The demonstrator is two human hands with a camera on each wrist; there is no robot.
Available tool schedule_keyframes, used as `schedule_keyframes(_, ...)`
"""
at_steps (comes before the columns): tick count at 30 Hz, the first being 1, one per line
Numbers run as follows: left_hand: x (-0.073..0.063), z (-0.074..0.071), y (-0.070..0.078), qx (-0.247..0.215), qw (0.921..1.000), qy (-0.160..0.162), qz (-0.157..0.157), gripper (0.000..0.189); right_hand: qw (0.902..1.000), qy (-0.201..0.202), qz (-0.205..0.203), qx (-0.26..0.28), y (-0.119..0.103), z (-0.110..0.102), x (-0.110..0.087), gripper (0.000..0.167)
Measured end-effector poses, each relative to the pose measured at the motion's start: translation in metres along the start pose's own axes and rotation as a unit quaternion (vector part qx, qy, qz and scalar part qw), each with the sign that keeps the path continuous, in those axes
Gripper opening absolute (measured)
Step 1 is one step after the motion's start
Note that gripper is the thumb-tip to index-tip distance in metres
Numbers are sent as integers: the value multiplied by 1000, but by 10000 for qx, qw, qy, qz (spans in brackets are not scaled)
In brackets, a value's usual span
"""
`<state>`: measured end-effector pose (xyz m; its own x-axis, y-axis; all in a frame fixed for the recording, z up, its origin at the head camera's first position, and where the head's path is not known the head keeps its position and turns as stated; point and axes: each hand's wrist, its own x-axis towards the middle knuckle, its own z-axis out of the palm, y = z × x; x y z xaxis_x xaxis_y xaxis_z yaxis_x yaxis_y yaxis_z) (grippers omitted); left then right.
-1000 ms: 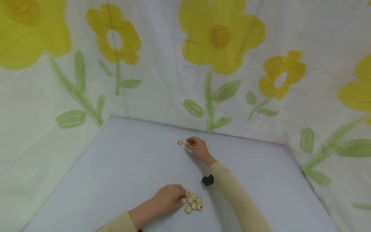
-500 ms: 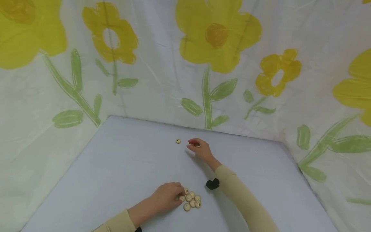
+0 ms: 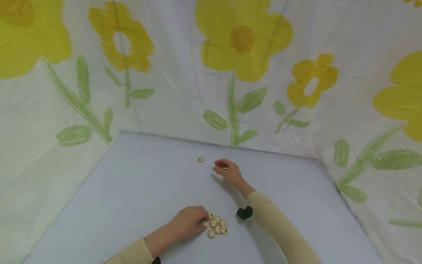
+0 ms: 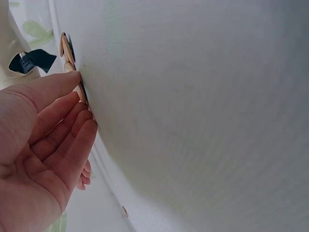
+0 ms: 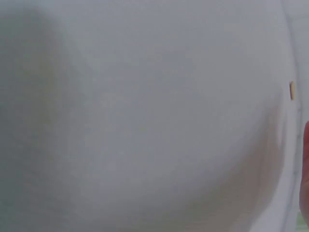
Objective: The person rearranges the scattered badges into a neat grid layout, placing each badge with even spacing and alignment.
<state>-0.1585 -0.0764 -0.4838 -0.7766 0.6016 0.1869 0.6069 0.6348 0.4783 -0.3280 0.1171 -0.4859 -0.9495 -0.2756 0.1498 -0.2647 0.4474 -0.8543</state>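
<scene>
Several small round wooden discs [image 3: 217, 229], some with dark marks on top, lie in a loose cluster near the front of the table. At the cluster's left edge, my left hand [image 3: 187, 223] pinches one disc [image 3: 206, 224] between thumb and fingertips. The left wrist view shows this hand [image 4: 50, 130] side-on, its fingertips low at the tabletop beside the discs. Farther back lies a single wooden disc [image 3: 200, 160]. To the right of it my right hand [image 3: 229, 171] hovers, fingers bent with a gap to the thumb, holding nothing.
A pale table [image 3: 148, 176] stands in a corner of white sheeting [image 3: 178, 110] painted with yellow flowers. The sheeting rises right behind its back edge. A black strap piece [image 3: 245, 212] sticks out at the right forearm.
My right hand has drawn away to the right from the single disc, widening the gap between them. My left hand stays at the cluster. The head view has shifted slightly.
</scene>
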Motion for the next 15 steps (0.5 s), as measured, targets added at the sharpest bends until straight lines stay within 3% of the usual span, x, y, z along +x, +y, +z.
schedule_keyframes(5, 1, 0, 0, 57, 10000, -5, 13, 14, 9994, -275, -189, 93, -29, -11, -20, 30)
schedule_keyframes(15, 1, -1, 1, 124, 9999, 61, 92, 16, 9988, -438, -193, 44, -27, -20, -36, 29)
